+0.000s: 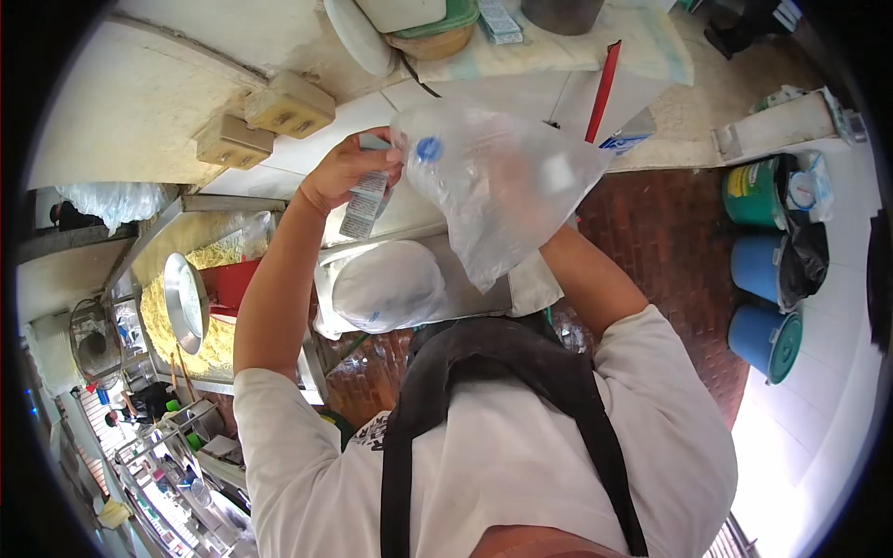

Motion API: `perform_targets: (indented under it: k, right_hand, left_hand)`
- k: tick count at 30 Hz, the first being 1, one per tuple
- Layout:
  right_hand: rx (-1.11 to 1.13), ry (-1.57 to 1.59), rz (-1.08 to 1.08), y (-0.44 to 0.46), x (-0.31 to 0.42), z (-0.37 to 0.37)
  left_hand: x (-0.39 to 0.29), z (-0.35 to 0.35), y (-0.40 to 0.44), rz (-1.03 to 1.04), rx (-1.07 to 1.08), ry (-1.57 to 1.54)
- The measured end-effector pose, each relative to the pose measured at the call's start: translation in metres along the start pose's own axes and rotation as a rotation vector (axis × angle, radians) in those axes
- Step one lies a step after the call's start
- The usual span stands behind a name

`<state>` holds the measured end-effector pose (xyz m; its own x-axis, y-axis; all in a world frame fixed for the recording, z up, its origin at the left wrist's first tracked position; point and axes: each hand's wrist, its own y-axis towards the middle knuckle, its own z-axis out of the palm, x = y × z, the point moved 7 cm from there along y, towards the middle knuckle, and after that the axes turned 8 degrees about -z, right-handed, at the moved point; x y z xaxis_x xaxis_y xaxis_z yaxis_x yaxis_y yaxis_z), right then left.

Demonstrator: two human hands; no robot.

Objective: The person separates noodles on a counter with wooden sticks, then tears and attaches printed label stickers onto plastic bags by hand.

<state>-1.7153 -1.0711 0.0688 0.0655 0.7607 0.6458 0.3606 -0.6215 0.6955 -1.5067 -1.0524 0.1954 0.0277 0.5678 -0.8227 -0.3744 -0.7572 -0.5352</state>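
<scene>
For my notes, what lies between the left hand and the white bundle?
In the head view, a printed strip hangs from the left hand toward the bundle.

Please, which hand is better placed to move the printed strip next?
Probably the left hand, which holds the printed strip beside the clear bag. The right hand shows only blurred through the plastic, so its grip is unclear.

I count two hands, one clear plastic bag, at least one printed strip and one white bundle. Bins: three, two blue plus one green. Also two wall boxes, one metal bowl, one fan, one red stick, one black apron with two straps; containers run past the top edge, so no firm number there.
</scene>
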Motion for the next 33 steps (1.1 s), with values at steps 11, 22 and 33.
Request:
perform_targets:
  k: [11,22,33]
  right_hand:
    - [-0.005,0.135,0.587,-0.026,-0.038,0.001]
    - [0.078,0.121,0.718,-0.018,0.004,-0.058]
    - [0.359,0.099,0.410,-0.057,-0.029,0.047]
  left_hand:
    - [0.112,-0.077,0.061,-0.433,-0.168,0.948]
    - [0.089,-0.068,0.049,-0.342,-0.321,0.909]
    - [0.199,-0.060,0.126,-0.100,0.111,0.956]
